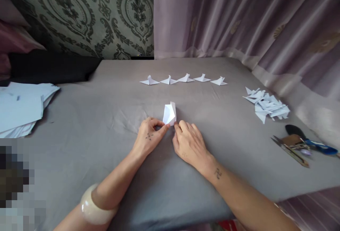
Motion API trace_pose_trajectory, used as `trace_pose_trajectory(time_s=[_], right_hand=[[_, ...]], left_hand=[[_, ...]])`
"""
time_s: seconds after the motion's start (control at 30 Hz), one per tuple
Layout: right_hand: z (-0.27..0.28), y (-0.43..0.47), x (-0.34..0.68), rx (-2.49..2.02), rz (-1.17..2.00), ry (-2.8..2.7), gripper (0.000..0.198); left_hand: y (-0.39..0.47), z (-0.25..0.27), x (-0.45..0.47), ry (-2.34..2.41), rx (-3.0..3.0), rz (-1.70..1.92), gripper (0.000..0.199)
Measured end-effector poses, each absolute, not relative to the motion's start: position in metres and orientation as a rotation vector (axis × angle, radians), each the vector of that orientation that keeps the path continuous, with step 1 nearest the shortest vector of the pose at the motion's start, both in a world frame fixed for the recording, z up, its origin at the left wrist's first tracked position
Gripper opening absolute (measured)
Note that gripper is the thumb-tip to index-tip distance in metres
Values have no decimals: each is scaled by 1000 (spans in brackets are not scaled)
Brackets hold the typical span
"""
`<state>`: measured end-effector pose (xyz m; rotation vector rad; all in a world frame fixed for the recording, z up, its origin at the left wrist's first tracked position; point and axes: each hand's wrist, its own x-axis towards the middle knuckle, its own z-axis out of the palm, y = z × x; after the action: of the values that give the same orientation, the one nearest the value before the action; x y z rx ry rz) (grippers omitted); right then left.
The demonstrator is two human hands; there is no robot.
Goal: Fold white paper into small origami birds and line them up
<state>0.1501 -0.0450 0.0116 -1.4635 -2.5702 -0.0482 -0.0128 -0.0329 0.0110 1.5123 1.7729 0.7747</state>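
Note:
A small piece of folded white paper (169, 113) stands partly raised on the grey cloth, with creased flaps pointing away from me. My left hand (151, 134) pinches its lower left corner between thumb and forefinger. At its lower right edge, my right hand (189, 139) grips with curled fingers; the thumb is mostly hidden. Farther back, several folded white paper birds (186, 78) sit in a row with their wings spread.
A heap of folded white paper pieces (271, 105) lies at the right. Nearer me are scissors (290, 151) and a blue-handled tool (321, 146). Stacked paper sheets (21, 107) rest at the left beside black cloth (53, 67). Purple curtains (212, 15) border the right side.

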Motion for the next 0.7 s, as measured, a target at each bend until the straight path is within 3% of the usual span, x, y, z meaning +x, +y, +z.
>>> trace_pose_trajectory(time_s=[0.7], right_hand=[[13,-52,150,-1427,208,-2486,38]], left_hand=[[-35,7,-14,1819,1630,816,15]])
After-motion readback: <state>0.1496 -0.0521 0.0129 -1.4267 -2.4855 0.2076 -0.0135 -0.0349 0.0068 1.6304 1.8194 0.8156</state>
